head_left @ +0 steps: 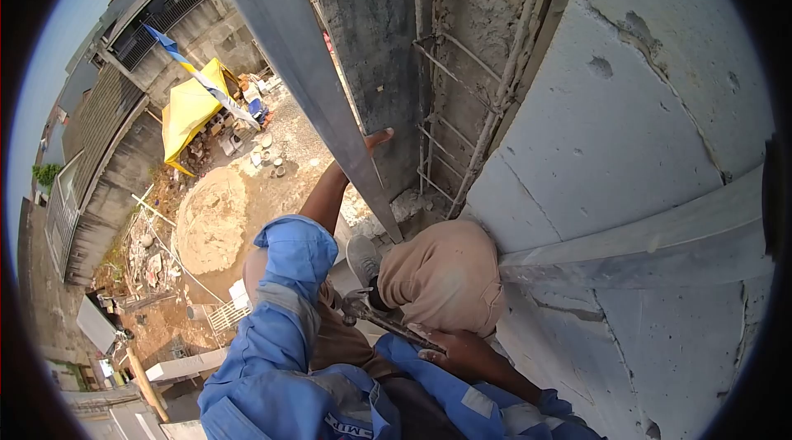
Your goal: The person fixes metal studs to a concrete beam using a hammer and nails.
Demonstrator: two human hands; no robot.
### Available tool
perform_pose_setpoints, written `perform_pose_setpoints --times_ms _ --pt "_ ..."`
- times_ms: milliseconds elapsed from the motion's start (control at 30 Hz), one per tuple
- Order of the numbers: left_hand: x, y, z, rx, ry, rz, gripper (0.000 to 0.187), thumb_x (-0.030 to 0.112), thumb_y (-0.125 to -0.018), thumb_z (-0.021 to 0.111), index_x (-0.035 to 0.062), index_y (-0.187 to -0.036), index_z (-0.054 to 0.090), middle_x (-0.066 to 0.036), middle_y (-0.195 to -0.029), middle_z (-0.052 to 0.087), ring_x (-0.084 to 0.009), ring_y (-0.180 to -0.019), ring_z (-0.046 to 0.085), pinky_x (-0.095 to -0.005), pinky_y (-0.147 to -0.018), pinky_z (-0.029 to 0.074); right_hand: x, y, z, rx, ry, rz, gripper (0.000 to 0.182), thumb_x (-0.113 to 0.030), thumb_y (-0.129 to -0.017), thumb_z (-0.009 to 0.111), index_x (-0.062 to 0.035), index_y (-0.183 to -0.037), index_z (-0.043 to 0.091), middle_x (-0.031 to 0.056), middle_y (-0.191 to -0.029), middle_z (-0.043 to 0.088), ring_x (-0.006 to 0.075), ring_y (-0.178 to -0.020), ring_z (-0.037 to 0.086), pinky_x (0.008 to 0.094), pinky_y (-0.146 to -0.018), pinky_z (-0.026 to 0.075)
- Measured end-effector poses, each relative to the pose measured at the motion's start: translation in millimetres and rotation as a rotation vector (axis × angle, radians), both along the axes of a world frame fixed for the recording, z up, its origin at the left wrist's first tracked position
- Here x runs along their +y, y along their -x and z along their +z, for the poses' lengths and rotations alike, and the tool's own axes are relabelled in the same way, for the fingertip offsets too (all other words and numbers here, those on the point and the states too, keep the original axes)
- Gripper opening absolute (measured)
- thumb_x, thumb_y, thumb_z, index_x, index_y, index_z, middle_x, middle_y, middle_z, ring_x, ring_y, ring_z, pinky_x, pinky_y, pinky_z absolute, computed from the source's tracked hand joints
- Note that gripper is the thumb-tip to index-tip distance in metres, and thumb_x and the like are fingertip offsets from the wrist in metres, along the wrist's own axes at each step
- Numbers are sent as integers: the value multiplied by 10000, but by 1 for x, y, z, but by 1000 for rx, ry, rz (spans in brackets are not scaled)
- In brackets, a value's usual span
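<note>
My left hand (377, 140) reaches out from a rolled blue sleeve and grips the edge of a long grey metal bar (305, 68) that slants against a concrete column (371, 35); only the thumb and fingertips show behind the bar. My right hand (452, 347) is closed on the handle of a hammer (356, 305), held low across my lap with its head pointing left. My bent knee in tan trousers (445, 275) and a grey shoe (361, 257) sit just above the hammer.
A rusty rebar cage (474, 110) runs up beside the column. A wall of white blocks (627, 143) with a mortar ledge (643, 250) fills the right. Far below lie a yellow canopy (188, 110), a sand pile (210, 221) and rubble.
</note>
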State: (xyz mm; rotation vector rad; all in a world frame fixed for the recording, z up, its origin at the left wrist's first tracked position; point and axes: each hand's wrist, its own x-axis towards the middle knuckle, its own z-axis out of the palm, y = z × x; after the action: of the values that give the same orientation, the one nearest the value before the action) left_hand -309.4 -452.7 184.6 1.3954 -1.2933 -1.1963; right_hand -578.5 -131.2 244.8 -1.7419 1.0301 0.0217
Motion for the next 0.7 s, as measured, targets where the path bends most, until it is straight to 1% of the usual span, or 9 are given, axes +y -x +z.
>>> perform_pose_setpoints --times_ms 67,167,233,300,400,467,500,633,700 --pt "-9 -3 -19 -29 -8 39 473 303 -865 699 -11 -1211 628 -85 -1176 655 -190 -1097 585 -312 -975 409 1 -1 -2 -63 28 -17 579 -389 -920 569 -186 -1440 415 254 -957 658 445 -834 633 491 -777 492" --pt "-10 -2 -20 -45 -5 71 499 335 -870 689 -17 -1217 622 -96 -1190 649 -200 -1114 579 -319 -986 402 3 -1 -9 -89 49 -25 581 -373 -923 566 -193 -1450 402 254 -984 658 446 -847 632 488 -788 493" --pt "1 2 -3 -32 -4 67 516 354 -871 684 -19 -1222 618 -100 -1199 645 -205 -1122 576 -321 -993 397 2 -2 -9 -67 41 -22 577 -375 -922 566 -190 -1445 409 254 -985 657 445 -854 632 487 -794 494" --pt "14 6 24 69 -137 -25 546 388 -870 673 -18 -1230 612 -108 -1214 638 -217 -1130 573 -327 -999 392 2 -2 -11 -45 34 -16 574 -376 -921 566 -188 -1441 416 255 -987 657 445 -861 632 486 -800 494" --pt "23 12 42 69 -180 -10 566 401 -866 668 -15 -1244 602 -117 -1230 629 -222 -1146 564 -330 -1008 381 2 -3 -13 -55 43 -25 563 -373 -918 569 -184 -1431 432 259 -986 656 446 -876 630 488 -806 493" --pt "7 3 10 21 -157 20 584 408 -864 666 -16 -1258 590 -119 -1239 623 -224 -1160 555 -331 -1010 375 0 -5 -10 -8 7 -20 556 -369 -918 569 -185 -1427 440 264 -988 654 449 -887 628 490 -812 492" --pt "6 3 11 -29 -133 42 601 415 -863 664 -17 -1271 578 -120 -1248 616 -225 -1173 545 -332 -1013 370 0 -6 -11 -3 7 -12 556 -369 -918 569 -185 -1427 440 264 -988 654 449 -887 628 490 -812 492" --pt "12 2 14 25 -126 -6 676 433 -843 692 -13 -1325 530 -131 -1310 568 -235 -1210 515 -336 -1033 351 -3 -7 1 2 -10 -18 528 -360 -925 564 -128 -1391 476 267 -1003 652 450 -909 626 485 -826 489" --pt "18 0 19 198 -94 -131 731 441 -822 723 -3 -1357 495 -144 -1358 518 -246 -1220 498 -357 -1039 356 -7 -10 5 33 -34 1 520 -362 -928 562 -99 -1372 492 267 -1011 652 451 -920 625 481 -833 488"
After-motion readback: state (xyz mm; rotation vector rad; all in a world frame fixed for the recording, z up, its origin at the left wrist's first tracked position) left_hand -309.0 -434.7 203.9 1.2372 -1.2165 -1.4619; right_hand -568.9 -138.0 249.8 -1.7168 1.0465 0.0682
